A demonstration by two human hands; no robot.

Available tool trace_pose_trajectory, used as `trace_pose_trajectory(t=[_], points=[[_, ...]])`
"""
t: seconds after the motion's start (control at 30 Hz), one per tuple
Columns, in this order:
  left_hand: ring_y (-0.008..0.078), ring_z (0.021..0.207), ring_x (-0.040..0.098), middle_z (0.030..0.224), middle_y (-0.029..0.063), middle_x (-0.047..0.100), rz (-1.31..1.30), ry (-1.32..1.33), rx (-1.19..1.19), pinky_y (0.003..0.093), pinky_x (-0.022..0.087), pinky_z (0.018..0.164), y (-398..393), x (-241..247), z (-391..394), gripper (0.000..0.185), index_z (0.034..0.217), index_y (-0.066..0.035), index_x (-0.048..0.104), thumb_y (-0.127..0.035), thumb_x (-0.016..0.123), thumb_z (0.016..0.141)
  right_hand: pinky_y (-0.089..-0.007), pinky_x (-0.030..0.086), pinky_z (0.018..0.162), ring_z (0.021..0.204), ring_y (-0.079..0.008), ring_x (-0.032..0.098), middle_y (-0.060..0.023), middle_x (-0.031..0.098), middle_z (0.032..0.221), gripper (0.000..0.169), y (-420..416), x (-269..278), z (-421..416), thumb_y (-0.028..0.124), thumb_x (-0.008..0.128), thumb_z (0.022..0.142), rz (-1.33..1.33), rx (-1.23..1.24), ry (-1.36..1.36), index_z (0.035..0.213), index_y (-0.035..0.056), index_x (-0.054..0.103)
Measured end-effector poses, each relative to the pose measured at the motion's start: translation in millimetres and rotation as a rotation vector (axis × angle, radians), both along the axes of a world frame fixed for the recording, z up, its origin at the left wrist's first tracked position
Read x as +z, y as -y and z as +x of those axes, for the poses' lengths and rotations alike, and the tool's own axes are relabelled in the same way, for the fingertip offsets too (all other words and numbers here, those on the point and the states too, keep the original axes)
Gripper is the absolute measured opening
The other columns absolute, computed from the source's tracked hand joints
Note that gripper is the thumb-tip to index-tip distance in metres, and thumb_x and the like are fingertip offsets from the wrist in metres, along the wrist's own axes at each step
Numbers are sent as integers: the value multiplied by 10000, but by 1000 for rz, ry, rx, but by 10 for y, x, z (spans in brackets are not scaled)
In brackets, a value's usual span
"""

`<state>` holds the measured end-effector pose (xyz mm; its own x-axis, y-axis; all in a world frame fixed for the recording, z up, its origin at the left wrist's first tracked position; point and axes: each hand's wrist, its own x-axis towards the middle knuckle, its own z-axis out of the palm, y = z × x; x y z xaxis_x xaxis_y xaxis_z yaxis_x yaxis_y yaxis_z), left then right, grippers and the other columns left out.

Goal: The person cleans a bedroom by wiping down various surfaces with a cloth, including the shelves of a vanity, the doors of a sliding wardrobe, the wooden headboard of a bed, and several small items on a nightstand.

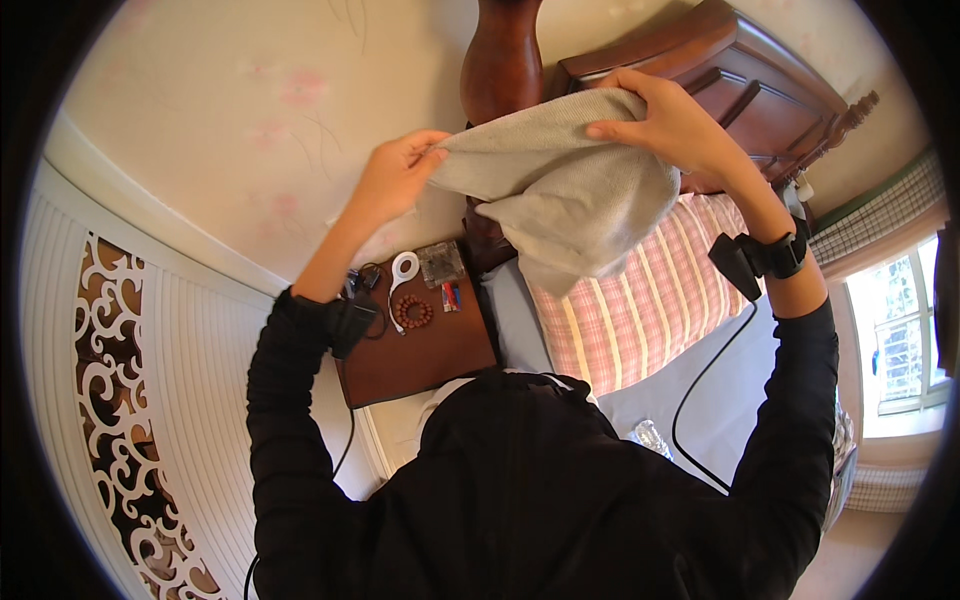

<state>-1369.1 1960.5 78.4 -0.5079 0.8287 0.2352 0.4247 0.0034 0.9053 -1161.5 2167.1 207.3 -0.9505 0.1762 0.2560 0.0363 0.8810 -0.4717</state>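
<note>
A grey-beige cloth (570, 180) hangs in loose folds between my two hands, in front of the bed's dark wooden post. My left hand (401, 174) pinches its left corner between thumb and fingers. At the upper right, my right hand (660, 120) grips the top edge, thumb in front and fingers behind. The cloth's lower folds hide part of a pink plaid pillow (637, 315). Both wrists carry black strapped devices with cables.
A brown bedside table (420, 364) holds a wooden bead bracelet (413, 311), a white cable (397, 289) and a dark square tray (442, 264). The carved headboard (705, 60) rises behind the bed. A clear plastic bottle (651, 438) lies on the sheet; white louvred panels (202, 360) stand left.
</note>
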Motion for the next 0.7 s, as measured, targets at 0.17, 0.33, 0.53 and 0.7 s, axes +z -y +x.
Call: trace_pose_trajectory(t=[0.17,0.33,0.53,0.7], points=[[86,809,589,892,44,646,-65,-115,-158,225,462,745,157,673,-48,214,1049,34,588,-82,542,875,-280,438,725,778,-136,546,-74,612,841,303,-217,-8,211,220,649,800,-14,-4,272,989,2,557],[121,844,581,908,61,635,-306,-142,-260,262,455,774,254,807,-257,176,985,12,596,-70,593,828,-268,436,704,760,-117,530,-64,615,842,224,-364,-239,128,95,620,802,-67,1,428,994,10,542],[133,813,553,866,52,608,-425,-131,-296,271,445,755,364,711,-440,163,950,-7,577,-31,604,792,-308,438,714,758,-205,578,-119,645,835,229,-414,-403,-19,182,665,771,-226,138,471,902,14,580],[126,816,546,885,34,603,-565,-303,-288,267,438,757,392,714,-429,186,973,-7,572,-27,590,788,-249,391,601,649,-95,472,-6,547,656,264,-242,-352,-93,223,723,741,16,114,439,796,21,562]])
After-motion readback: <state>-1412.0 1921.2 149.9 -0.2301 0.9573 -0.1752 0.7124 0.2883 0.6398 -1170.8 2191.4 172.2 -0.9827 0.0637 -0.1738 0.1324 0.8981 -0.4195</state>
